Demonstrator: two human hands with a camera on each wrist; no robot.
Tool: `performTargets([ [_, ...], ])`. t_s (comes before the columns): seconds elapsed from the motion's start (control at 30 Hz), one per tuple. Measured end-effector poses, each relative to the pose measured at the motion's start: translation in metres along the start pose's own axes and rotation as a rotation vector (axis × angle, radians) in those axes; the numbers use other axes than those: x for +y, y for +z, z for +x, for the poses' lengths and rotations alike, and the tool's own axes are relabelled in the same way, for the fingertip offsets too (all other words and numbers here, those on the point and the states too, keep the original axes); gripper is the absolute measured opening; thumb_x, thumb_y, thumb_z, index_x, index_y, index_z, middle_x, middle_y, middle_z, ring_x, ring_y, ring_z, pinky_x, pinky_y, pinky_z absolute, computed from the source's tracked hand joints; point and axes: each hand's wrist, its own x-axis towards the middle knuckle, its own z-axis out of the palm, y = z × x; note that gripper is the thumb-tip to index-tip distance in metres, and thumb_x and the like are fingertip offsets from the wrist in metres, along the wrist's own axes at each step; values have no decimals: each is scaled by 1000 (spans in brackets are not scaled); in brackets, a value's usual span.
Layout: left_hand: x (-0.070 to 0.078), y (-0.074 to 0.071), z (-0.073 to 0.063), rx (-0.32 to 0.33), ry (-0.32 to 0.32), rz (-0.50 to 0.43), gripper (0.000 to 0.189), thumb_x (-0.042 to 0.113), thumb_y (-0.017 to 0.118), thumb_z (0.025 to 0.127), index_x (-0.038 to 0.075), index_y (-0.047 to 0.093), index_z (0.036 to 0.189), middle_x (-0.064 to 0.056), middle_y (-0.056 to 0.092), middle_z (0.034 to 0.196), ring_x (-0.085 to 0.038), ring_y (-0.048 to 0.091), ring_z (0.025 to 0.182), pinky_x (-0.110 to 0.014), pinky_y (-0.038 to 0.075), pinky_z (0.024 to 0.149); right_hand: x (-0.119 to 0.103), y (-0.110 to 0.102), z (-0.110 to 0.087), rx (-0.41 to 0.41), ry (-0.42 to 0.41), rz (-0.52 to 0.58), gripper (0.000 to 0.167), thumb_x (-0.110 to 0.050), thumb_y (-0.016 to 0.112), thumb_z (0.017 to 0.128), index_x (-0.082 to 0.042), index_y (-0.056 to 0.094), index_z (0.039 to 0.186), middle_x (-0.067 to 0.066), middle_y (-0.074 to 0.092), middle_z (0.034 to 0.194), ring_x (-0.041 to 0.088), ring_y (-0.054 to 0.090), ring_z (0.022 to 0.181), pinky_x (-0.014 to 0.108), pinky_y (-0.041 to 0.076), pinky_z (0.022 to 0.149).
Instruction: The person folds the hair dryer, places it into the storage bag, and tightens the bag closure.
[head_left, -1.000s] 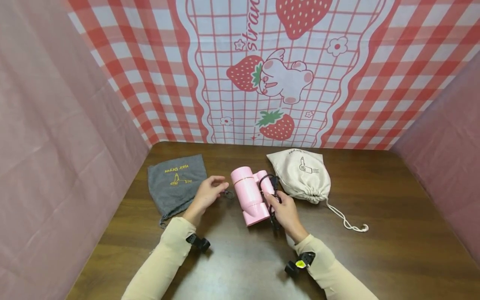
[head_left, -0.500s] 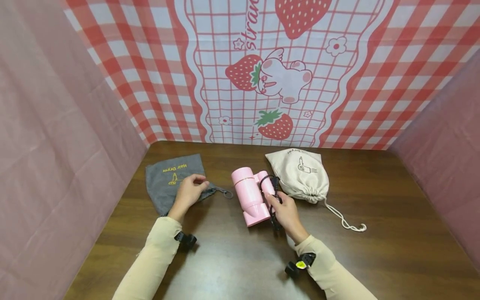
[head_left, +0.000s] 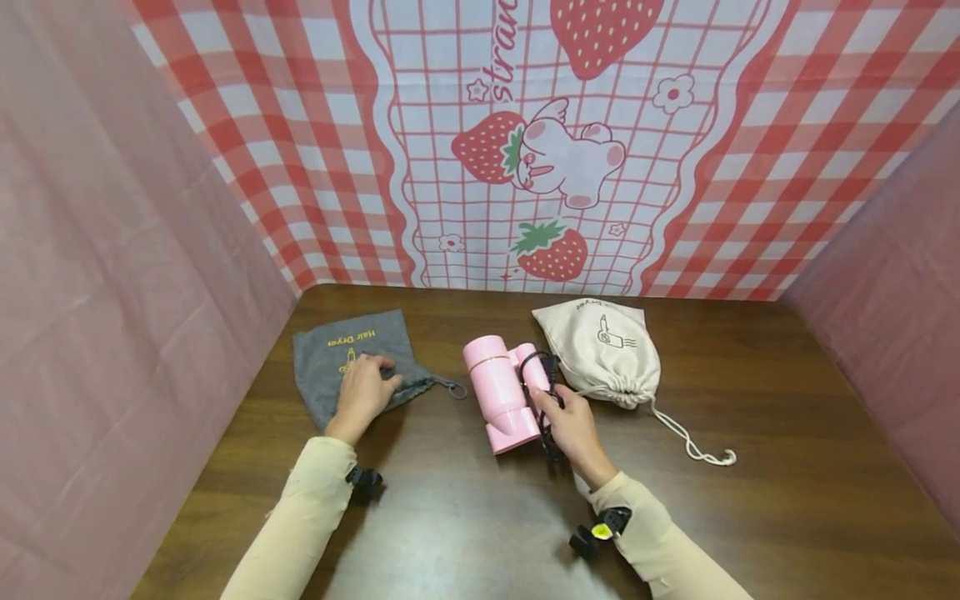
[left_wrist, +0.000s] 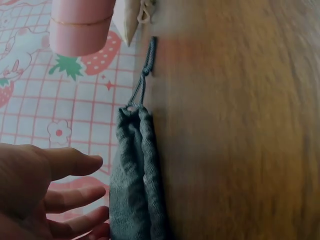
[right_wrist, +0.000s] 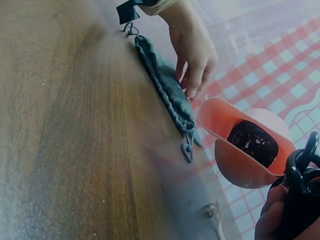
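Note:
In the head view my right hand (head_left: pixel 573 427) grips a pink hair dryer (head_left: pixel 495 387) by its folded handle, together with the black power cord (head_left: pixel 552 365) bundled there. The dryer is tilted, its wide nozzle (right_wrist: pixel 230 117) facing the right wrist camera. My left hand (head_left: pixel 363 393) hovers over a grey drawstring pouch (head_left: pixel 313 360) printed "Hair Dryer" in yellow. Its fingers are loosely bent and apart, with nothing between them. In the left wrist view the fingertips (left_wrist: pixel 92 160) come right beside the pouch's gathered mouth (left_wrist: pixel 137 170), whose cord loop (left_wrist: pixel 150 55) trails away.
A beige drawstring pouch (head_left: pixel 618 358), plump and printed with a dryer drawing, lies right of the hair dryer. Its white cord (head_left: pixel 693 442) trails on the brown wooden table (head_left: pixel 787 483). A strawberry-patterned cloth (head_left: pixel 480 233) hangs behind, with pink cloths (head_left: pixel 150 292) at both sides.
My left hand has moved left from near the pouch's cord loop to above the grey pouch. My right hand and the hair dryer have stayed in place.

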Motion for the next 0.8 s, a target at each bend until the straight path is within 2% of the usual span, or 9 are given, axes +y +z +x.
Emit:
performTargets([
  [0.3, -13, -1, 0, -115, 11, 64, 37, 23, 75, 83, 1, 69, 111, -25, 64, 118, -44, 56, 114, -52, 44, 99, -2, 2, 0, -12, 18, 8, 36, -22, 60, 96, 7, 63, 117, 15, 68, 94, 8, 57, 74, 19, 48, 68],
  [0.6, -15, 1, 0, -171, 79, 157, 44, 22, 79, 79, 0, 67, 115, -24, 63, 117, -43, 55, 112, -51, 44, 98, -4, 1, -1, -12, 16, 30, 36, -21, 60, 96, 8, 62, 116, 14, 68, 90, 7, 57, 72, 19, 48, 65],
  [0.8, -15, -2, 0, -209, 90, 177, 41, 22, 78, 81, 1, 67, 115, -22, 63, 118, -40, 56, 113, -51, 44, 99, -2, -1, 0, -16, 18, 19, 39, -22, 60, 97, 10, 61, 119, 14, 68, 91, 7, 57, 74, 20, 48, 66],
])
